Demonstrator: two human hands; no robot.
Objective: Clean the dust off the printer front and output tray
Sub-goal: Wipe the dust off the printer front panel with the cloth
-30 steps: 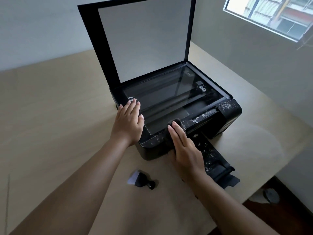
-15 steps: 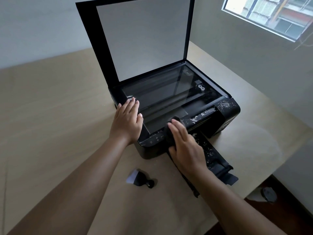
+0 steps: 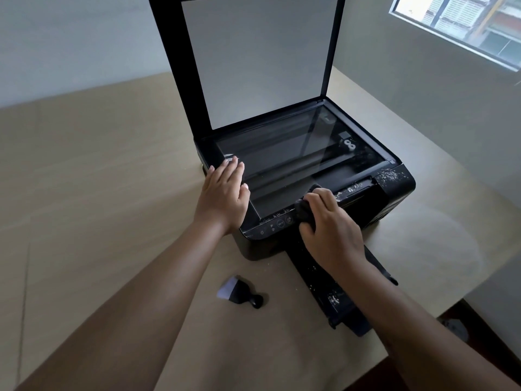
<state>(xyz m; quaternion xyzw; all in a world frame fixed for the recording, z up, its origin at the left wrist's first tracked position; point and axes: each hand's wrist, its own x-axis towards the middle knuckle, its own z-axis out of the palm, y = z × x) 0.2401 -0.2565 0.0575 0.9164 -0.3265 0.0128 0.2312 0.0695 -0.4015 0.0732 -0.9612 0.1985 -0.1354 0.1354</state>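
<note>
Black printer (image 3: 389, 198) is sitting on a tan table (image 3: 98, 179), scanner lid (image 3: 253, 57) standing raised and near upright, glass bed (image 3: 296, 159) lying exposed beneath it.

Left hand (image 3: 224, 197) is lying flat, palm down, fingers spread loosely, on the printer's front-left corner; fingertips are reaching onto the edge of the glass frame. It is gripping nothing, only pressing on the casing.

Right hand (image 3: 331, 224) is curling around a dark cloth (image 3: 304, 210), bunched up, and pressing it against the printer's front top edge, just right of the control panel (image 3: 272, 225) (power symbol and a few round buttons showing on it). Fingers are closing over the cloth; thumb side is facing the panel.

White dust specks are showing along the front strip to the right of the cloth and thickly on the front-right corner (image 3: 393, 176).

Output tray (image 3: 335, 294) is sticking out from the printer's front toward the viewer, over the table, partly hidden under the right forearm. White flecks are lying scattered on its visible surface.

A small brush (image 3: 239, 292) with pale bristles and a black knob handle is lying on its side on the table, left of the tray, between the two forearms, touching neither.

Window (image 3: 462, 21) is showing at upper right.
</note>
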